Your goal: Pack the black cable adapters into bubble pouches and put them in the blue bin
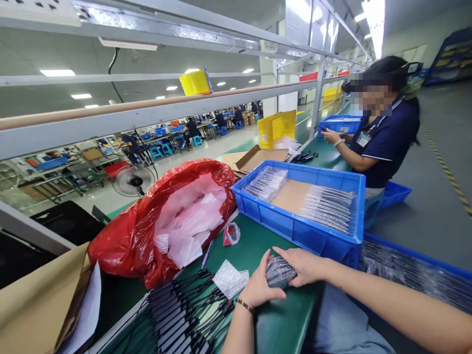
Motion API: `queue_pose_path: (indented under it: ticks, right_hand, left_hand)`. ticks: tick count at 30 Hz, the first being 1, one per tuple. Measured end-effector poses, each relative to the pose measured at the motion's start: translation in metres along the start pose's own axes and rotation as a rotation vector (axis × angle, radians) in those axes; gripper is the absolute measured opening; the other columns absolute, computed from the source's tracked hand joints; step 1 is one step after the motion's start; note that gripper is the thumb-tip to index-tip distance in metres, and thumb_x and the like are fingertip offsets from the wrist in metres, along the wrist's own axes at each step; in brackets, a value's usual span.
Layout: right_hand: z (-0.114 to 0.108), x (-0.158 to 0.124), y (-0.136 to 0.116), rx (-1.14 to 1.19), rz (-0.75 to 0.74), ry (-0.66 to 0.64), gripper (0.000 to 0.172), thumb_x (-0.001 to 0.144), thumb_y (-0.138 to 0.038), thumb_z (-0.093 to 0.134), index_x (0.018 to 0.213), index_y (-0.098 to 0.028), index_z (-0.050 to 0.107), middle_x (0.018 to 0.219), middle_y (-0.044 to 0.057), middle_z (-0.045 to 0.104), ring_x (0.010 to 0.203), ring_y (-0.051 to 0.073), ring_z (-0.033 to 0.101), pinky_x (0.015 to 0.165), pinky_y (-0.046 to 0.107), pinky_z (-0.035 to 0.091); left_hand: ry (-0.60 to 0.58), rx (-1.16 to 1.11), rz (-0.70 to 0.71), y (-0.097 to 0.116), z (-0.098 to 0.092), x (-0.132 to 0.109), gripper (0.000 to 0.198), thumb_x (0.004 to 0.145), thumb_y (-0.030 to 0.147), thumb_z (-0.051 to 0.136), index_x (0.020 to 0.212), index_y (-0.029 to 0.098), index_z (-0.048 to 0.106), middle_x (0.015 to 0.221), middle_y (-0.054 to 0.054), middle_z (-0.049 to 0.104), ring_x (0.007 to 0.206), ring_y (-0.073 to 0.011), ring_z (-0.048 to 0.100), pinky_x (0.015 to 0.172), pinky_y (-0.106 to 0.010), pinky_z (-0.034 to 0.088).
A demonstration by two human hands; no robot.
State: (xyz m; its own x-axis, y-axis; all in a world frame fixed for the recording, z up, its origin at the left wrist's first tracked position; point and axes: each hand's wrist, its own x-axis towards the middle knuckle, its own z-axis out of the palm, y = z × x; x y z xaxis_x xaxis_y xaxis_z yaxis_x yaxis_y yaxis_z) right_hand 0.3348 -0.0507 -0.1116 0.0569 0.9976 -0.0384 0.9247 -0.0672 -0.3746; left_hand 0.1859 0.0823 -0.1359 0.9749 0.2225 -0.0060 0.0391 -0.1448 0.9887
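Note:
Between my two hands is a bundle of dark pieces in clear bubble wrap bags (279,272), held low over the green bench (291,314). My left hand (260,285) is curved around its left side, with the thumb in front. Fingers of my right hand (304,265) press on it from the right and top. Left of my hands lie empty bubble wrap bags (228,279), close to a row of flat black pieces with cables (171,317). Just behind my hands stands a blue bin (295,223) with rows of bagged pieces (328,206) on cardboard.
A red plastic bag (129,236) full of bubble wrap bags lies open at the left. Beside it are a pen (207,254) and a roll of tape (231,234). Another blue bin (416,273) is low at the right. A co-worker (387,128) sits farther along the bench.

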Motion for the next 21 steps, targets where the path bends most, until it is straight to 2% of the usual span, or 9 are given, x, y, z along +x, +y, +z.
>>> queue_pose_path:
  ticks: [2,5,8,10,12,17,21]
  right_hand:
    - [-0.003,-0.001,-0.002,0.02,0.001,0.006,0.091,0.059,-0.031,0.064,0.137,-0.011,0.022,0.116,0.017,0.053,0.102,0.027,0.052,0.085,0.035,0.039]
    - [-0.006,-0.003,-0.006,0.016,0.008,-0.001,0.089,0.059,-0.03,0.067,0.136,-0.011,0.026,0.116,0.017,0.052,0.103,0.028,0.052,0.087,0.036,0.038]
    - [-0.007,-0.006,-0.01,-0.024,0.026,-0.044,0.098,0.053,-0.029,0.073,0.136,-0.01,0.025,0.116,0.018,0.051,0.105,0.031,0.049,0.088,0.038,0.037]
    - [-0.007,-0.009,-0.011,-0.055,0.035,-0.07,0.103,0.05,-0.026,0.074,0.137,-0.011,0.022,0.115,0.018,0.05,0.105,0.031,0.048,0.087,0.038,0.038]
    - [-0.006,-0.011,-0.012,-0.08,0.032,-0.073,0.1,0.052,-0.023,0.071,0.137,-0.011,0.021,0.112,0.017,0.051,0.102,0.03,0.049,0.085,0.038,0.039]
    - [-0.001,-0.02,-0.009,-0.112,-0.039,-0.026,0.092,0.05,-0.022,0.068,0.133,-0.012,0.029,0.104,0.014,0.054,0.092,0.028,0.052,0.079,0.038,0.042]
    - [-0.002,-0.04,-0.005,-0.025,-0.08,0.057,0.091,0.048,-0.022,0.068,0.131,-0.012,0.033,0.104,0.012,0.057,0.091,0.026,0.054,0.081,0.036,0.043]
  left_hand:
    - [0.029,0.169,0.032,0.0,0.003,-0.011,0.111,0.045,0.034,0.079,0.137,0.017,0.02,0.134,-0.012,0.04,0.122,-0.0298,0.037,0.104,-0.043,0.025]
    - [0.141,0.332,0.025,-0.002,0.012,-0.017,0.1,0.054,0.02,0.07,0.138,0.019,0.016,0.13,-0.011,0.045,0.117,-0.0262,0.042,0.102,-0.041,0.029]
    - [0.158,0.385,0.021,-0.002,0.019,-0.014,0.093,0.058,0.014,0.062,0.137,0.019,0.014,0.125,-0.009,0.049,0.111,-0.0226,0.047,0.098,-0.037,0.033]
    - [0.148,0.395,0.021,0.0,0.021,-0.013,0.092,0.058,0.013,0.061,0.137,0.019,0.014,0.125,-0.009,0.049,0.111,-0.0219,0.048,0.098,-0.036,0.033]
    - [0.146,0.405,0.021,0.001,0.022,-0.013,0.091,0.059,0.013,0.06,0.137,0.02,0.014,0.125,-0.009,0.049,0.111,-0.0215,0.048,0.097,-0.035,0.034]
    - [0.173,0.454,-0.017,0.002,0.033,-0.021,0.095,0.058,0.015,0.065,0.138,0.021,0.013,0.126,-0.009,0.049,0.112,-0.0231,0.047,0.098,-0.036,0.033]
    - [0.112,0.46,0.007,0.02,0.037,-0.033,0.104,0.054,0.031,0.075,0.138,0.024,0.014,0.128,-0.009,0.047,0.116,-0.027,0.043,0.1,-0.039,0.03]
